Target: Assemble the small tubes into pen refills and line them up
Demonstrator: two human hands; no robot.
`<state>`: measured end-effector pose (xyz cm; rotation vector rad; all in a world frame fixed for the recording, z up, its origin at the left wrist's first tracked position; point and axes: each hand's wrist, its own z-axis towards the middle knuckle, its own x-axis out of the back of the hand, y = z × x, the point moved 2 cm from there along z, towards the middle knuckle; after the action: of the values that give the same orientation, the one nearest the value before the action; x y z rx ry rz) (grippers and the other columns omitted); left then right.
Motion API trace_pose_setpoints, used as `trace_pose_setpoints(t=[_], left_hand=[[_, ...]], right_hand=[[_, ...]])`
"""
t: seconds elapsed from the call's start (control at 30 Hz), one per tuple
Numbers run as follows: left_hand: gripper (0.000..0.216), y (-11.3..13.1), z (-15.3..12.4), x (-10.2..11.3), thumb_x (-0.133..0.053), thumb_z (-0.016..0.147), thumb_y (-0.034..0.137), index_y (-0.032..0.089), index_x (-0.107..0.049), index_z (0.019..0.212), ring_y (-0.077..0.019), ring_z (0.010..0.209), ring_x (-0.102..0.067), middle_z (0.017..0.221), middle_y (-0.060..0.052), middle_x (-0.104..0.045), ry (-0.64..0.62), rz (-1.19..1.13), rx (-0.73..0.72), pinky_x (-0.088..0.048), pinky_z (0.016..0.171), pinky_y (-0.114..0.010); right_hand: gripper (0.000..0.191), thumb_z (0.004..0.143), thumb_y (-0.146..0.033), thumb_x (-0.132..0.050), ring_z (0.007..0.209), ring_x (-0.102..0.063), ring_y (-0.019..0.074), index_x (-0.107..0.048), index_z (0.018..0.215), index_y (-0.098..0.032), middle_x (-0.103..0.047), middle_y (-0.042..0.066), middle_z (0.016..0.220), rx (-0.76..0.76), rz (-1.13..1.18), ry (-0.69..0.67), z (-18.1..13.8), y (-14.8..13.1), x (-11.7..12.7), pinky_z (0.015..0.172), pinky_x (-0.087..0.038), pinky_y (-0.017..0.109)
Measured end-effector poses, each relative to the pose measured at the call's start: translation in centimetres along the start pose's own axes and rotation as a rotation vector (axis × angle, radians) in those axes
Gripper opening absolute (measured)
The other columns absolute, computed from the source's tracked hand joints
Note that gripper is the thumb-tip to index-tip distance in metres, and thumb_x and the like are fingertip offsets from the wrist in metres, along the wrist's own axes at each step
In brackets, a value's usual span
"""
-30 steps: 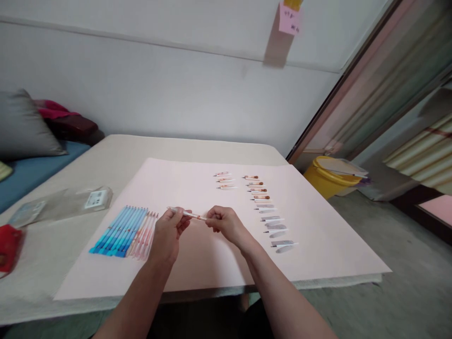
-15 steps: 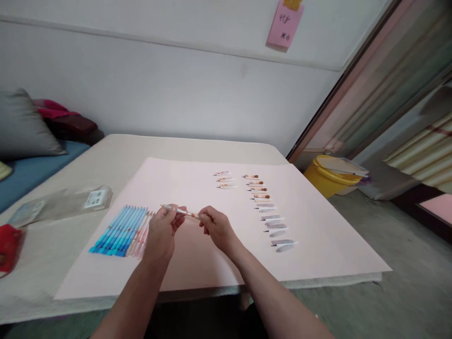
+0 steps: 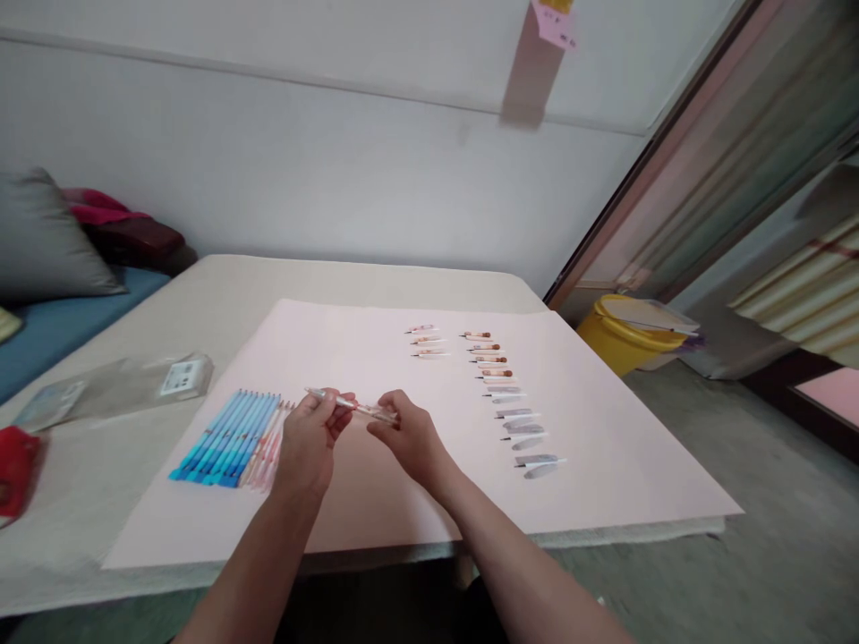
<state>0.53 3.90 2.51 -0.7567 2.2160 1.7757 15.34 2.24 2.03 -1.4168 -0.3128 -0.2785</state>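
My left hand (image 3: pixel 310 440) is closed around the barrel of a thin clear pen (image 3: pixel 355 407) held above a large pink sheet (image 3: pixel 604 447). My right hand (image 3: pixel 406 436) pinches the pen's right end with thumb and fingers. Just left of my left hand lies a row of several blue and pink pens (image 3: pixel 232 427) side by side. To the right, small pen parts lie in two columns: a short column (image 3: pixel 424 341) and a longer column (image 3: pixel 506 402) of tips and caps.
The pink sheet covers a beige table (image 3: pixel 100 483). A clear plastic package (image 3: pixel 114 385) lies at the table's left, a red object (image 3: pixel 14 465) near the left edge. A yellow bucket (image 3: pixel 621 335) stands on the floor to the right. Cushions (image 3: pixel 46 237) sit far left.
Both hands drifted slightly left with the pen. My right hand has slid along the pen's right end and its fingers have shifted their pinch there.
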Motion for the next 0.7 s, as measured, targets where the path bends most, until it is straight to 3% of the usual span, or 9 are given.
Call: trace_pose_setpoints(t=[0.1,0.27,0.33,0.43,0.53,0.6,0.7], left_hand=[[0.017,0.1,0.0,0.1,-0.067,0.071,0.024,0.014,-0.057,0.079,-0.0121,0.074,-0.063,0.081,-0.007,-0.067,-0.014,-0.018,0.009,-0.049,0.069,-0.022],[0.018,0.3,-0.2,0.1,-0.068,0.071,0.025,0.013,-0.057,0.079,-0.0132,0.076,-0.063,0.083,-0.007,-0.067,-0.035,-0.012,0.013,-0.049,0.069,-0.024],[0.018,0.2,-0.2,0.1,-0.068,0.071,0.025,0.014,-0.058,0.08,-0.0135,0.076,-0.064,0.083,-0.007,-0.067,-0.023,-0.014,0.015,-0.049,0.069,-0.024],[0.018,0.1,-0.1,0.1,-0.068,0.07,0.025,0.014,-0.058,0.08,-0.0136,0.076,-0.064,0.084,-0.007,-0.067,-0.011,-0.016,0.015,-0.05,0.068,-0.024],[0.018,0.1,-0.2,0.0,-0.069,0.069,0.025,0.014,-0.058,0.079,-0.0131,0.075,-0.063,0.082,-0.007,-0.067,-0.004,-0.02,0.021,-0.05,0.068,-0.024],[0.019,0.2,-0.3,-0.1,-0.069,0.069,0.025,0.013,-0.058,0.078,-0.0129,0.074,-0.063,0.081,-0.006,-0.067,-0.002,-0.017,0.028,-0.049,0.068,-0.024],[0.019,0.3,-0.4,-0.2,-0.069,0.069,0.026,0.013,-0.058,0.079,-0.0129,0.074,-0.063,0.081,-0.007,-0.067,-0.013,-0.004,0.03,-0.049,0.068,-0.024]], right_hand=[[0.006,0.078,-0.025,-0.054,0.061,-0.052,0.0101,-0.055,0.083,-0.021,-0.058,-0.003,0.073,0.071,-0.029,0.023,-0.2,-0.3,-0.1,0.059,-0.04,0.023],[0.015,0.086,-0.028,-0.041,0.044,-0.048,0.0079,-0.052,0.084,-0.02,-0.058,-0.003,0.066,-0.074,0.253,-0.151,0.1,0.3,-0.5,0.045,-0.038,0.021],[0.011,0.085,-0.03,-0.047,0.051,-0.051,0.0093,-0.053,0.087,-0.021,-0.059,-0.002,0.071,-0.034,0.165,-0.118,0.1,0.3,-0.4,0.05,-0.041,0.022],[0.018,0.079,-0.026,-0.057,0.072,-0.056,0.014,-0.053,0.096,-0.023,-0.061,0.001,0.088,0.103,-0.171,-0.029,-0.2,-0.2,-0.2,0.065,-0.043,0.026],[0.016,0.082,-0.021,-0.052,0.082,-0.056,0.0171,-0.054,0.097,-0.023,-0.06,0.004,0.096,0.182,-0.445,-0.018,-0.5,-0.7,-0.3,0.067,-0.04,0.026],[0.009,0.087,-0.024,-0.045,0.076,-0.056,0.0159,-0.054,0.089,-0.023,-0.061,0.003,0.086,0.174,-0.466,-0.044,-0.5,-0.7,-0.3,0.064,-0.038,0.025],[0.023,0.093,-0.03,-0.036,0.063,-0.053,0.0124,-0.054,0.081,-0.023,-0.059,-0.001,0.071,0.116,-0.309,-0.088,-0.3,-0.4,-0.3,0.059,-0.036,0.023]])
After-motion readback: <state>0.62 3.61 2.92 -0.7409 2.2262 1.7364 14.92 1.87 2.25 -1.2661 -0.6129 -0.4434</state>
